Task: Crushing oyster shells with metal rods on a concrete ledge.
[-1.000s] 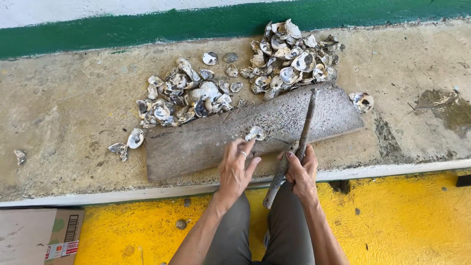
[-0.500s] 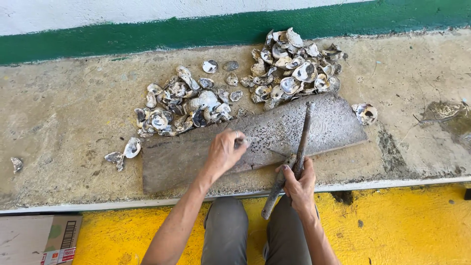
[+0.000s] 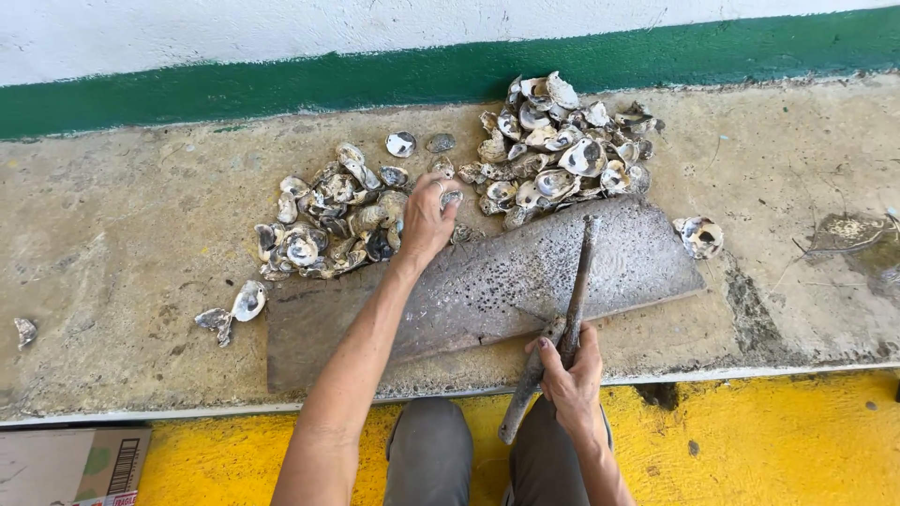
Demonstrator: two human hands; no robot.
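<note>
A worn grey wooden board point(image 3: 487, 290) lies on a raised concrete ledge point(image 3: 122, 244). My left hand point(image 3: 427, 217) is stretched forward past the board's far edge and closes on an oyster shell point(image 3: 452, 199) at the edge of the left shell pile point(image 3: 328, 220). My right hand point(image 3: 567, 375) grips the handle of a long rusty metal tool point(image 3: 572, 300), whose tip rests on the board. A second, bigger pile of oyster shells point(image 3: 558, 155) sits behind the board on the right.
A green stripe and white wall point(image 3: 281, 84) run behind the ledge. Loose shells lie at the left point(image 3: 248, 302), far left point(image 3: 24, 331) and right point(image 3: 701, 236). Below is a yellow floor point(image 3: 769, 450), my knees point(image 3: 431, 450) and a cardboard box point(image 3: 66, 466).
My left hand left the board's near edge and reached forward to the shell pile, taking hold of a shell. The right hand and tool have stayed in place.
</note>
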